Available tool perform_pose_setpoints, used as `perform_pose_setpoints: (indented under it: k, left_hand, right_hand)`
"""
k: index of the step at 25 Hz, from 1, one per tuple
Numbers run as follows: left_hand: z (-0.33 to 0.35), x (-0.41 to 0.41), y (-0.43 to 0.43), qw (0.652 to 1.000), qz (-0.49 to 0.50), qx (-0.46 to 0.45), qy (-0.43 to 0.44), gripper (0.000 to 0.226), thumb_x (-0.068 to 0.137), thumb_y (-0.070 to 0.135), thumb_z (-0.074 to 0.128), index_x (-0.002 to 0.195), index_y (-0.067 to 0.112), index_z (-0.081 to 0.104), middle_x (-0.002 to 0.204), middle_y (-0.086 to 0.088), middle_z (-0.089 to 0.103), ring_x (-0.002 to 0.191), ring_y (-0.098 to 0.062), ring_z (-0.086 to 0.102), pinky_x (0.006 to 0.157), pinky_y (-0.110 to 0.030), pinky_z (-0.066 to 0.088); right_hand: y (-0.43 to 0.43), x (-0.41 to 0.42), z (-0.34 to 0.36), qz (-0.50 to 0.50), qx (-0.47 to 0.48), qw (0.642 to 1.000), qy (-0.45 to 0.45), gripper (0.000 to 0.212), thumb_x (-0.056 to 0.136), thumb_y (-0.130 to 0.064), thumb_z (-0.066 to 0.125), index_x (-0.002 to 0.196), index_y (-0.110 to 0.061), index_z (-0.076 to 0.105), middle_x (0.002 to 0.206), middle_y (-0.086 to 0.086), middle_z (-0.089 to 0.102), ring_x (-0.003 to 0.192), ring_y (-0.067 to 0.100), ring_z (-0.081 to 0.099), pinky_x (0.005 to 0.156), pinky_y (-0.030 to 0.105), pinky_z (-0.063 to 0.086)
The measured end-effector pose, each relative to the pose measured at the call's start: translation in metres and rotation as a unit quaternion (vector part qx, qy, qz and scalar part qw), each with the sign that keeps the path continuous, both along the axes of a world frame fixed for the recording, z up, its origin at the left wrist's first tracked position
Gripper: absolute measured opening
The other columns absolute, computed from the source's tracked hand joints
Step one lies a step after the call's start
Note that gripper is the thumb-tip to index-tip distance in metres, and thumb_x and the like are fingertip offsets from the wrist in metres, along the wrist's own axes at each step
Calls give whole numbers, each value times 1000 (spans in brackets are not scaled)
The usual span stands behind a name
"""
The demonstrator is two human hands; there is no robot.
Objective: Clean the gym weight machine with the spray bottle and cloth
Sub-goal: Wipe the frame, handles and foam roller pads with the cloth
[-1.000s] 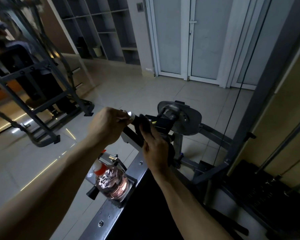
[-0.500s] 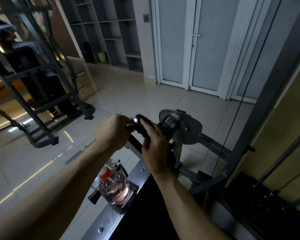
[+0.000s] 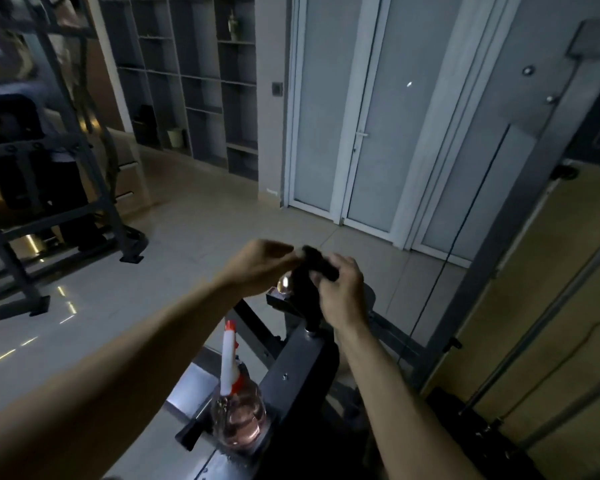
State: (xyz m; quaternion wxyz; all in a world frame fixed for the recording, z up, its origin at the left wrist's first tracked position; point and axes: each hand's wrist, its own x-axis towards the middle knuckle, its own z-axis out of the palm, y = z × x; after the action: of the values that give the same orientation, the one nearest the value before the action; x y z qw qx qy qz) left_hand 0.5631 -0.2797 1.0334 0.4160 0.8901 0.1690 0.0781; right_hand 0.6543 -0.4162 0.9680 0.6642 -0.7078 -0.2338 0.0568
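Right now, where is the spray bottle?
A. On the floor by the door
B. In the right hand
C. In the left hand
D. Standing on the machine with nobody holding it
D: the spray bottle stands upright on the machine frame, while the left hand and right hand both hold the dark cloth above it.

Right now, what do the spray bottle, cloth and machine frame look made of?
The spray bottle looks like clear glossy plastic: pinkish liquid shows through; its white-and-orange head seems opaque plastic. The cloth is dark soft fabric, bunched up, no sheen; weave too blurred to tell. The machine frame looks like metal, probably painted steel, matte dark grey, with bolt heads showing.
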Motion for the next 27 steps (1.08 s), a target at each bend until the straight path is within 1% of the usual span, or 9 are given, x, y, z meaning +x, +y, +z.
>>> perform_pose_setpoints:
  k: [3,5,7,9,12,16,19,22,27]
  left_hand:
    - [20,-1,18,946,-37,-316,-56,29,102,33,59,125,16,65,119,-18,71,101,-28,70,86,-36,57]
    - [14,4,45,916,-27,-391,-85,29,102,19,59,130,11,61,118,-21,70,99,-30,72,82,-39,61]
    - [-7,10,69,934,41,-349,-62,30,102,16,58,131,6,59,107,-17,71,87,-26,73,63,-27,59]
    - [-47,21,83,965,97,-244,25,23,103,20,59,120,3,60,91,-11,66,71,-20,66,49,-20,50]
    - [-121,41,86,985,47,-99,132,10,98,17,65,95,7,65,90,-11,67,77,-21,63,63,-25,50]
    - [-166,63,52,988,-101,-22,111,9,94,6,63,97,12,69,97,-5,68,95,-24,67,79,-29,51]
    - [-161,68,40,992,-83,-72,64,30,93,-3,56,76,22,60,82,0,66,78,-18,66,67,-22,53]
    - [-137,61,46,979,-43,-189,61,30,94,-5,57,81,18,71,77,-5,71,60,-9,66,51,-17,50]
    - [-86,23,69,950,-54,-306,14,30,97,-7,54,104,14,75,99,-14,76,87,-27,75,81,-37,62]
  right_hand:
    - [27,-22,55,81,75,994,18,48,92,2,70,134,-17,57,130,3,65,109,10,68,86,25,60]
    - [37,-22,56,98,71,992,29,54,89,-6,73,137,-21,54,130,-2,69,114,13,69,91,33,61]
    - [34,-11,36,42,33,998,42,40,93,-5,69,129,-21,61,123,-3,73,112,10,70,96,31,58]
    - [22,3,5,-62,-54,994,66,29,97,1,61,109,-24,69,116,2,75,108,15,71,99,35,57]
    - [5,9,-47,-100,-170,971,132,36,97,9,51,99,-22,70,115,8,70,107,25,69,99,40,56]
    - [-10,10,-87,-130,-163,964,163,42,96,13,48,93,-21,72,103,6,72,102,30,72,97,46,58]
    - [-17,5,-88,-145,-140,964,176,42,98,13,41,94,-15,72,102,14,75,96,34,74,92,43,61]
    - [-11,-3,-84,-145,-137,964,176,40,100,10,40,97,-16,71,101,12,76,91,28,76,87,40,62]
    - [19,-24,-78,-145,-96,957,234,28,99,5,44,108,-10,66,100,15,77,89,29,76,81,40,63]
